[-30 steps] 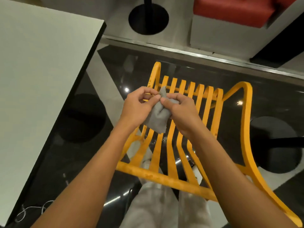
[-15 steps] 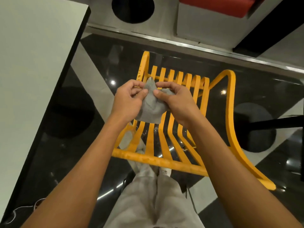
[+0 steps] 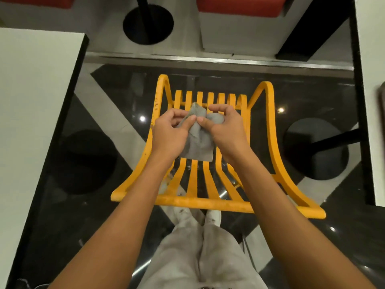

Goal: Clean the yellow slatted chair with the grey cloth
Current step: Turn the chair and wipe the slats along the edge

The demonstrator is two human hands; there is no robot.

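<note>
The yellow slatted chair [image 3: 268,130] stands in front of me on the dark glossy floor, its slats running away from me between two curved side rails. Above the slats I hold the small grey cloth [image 3: 198,142] bunched between both hands. My left hand [image 3: 168,134] pinches its left part with thumb and fingers. My right hand [image 3: 225,130] grips its right part, fingers curled over a fold. The cloth's lower edge hangs loose over the middle slats. Grey smudges show on the lower left slats and the front rail.
A white table [image 3: 35,113] with a black edge fills the left side; a second white tabletop [image 3: 373,59] borders the right. Black round table bases lie at the far middle [image 3: 148,24] and right [image 3: 316,149]. A red-cushioned bench [image 3: 239,7] stands beyond. My legs and shoes are below the chair's front rail.
The view has swung so the chair now sits square and centred. Both hands keep working the cloth between them, regripping it; the cloth hangs lower than before.
</note>
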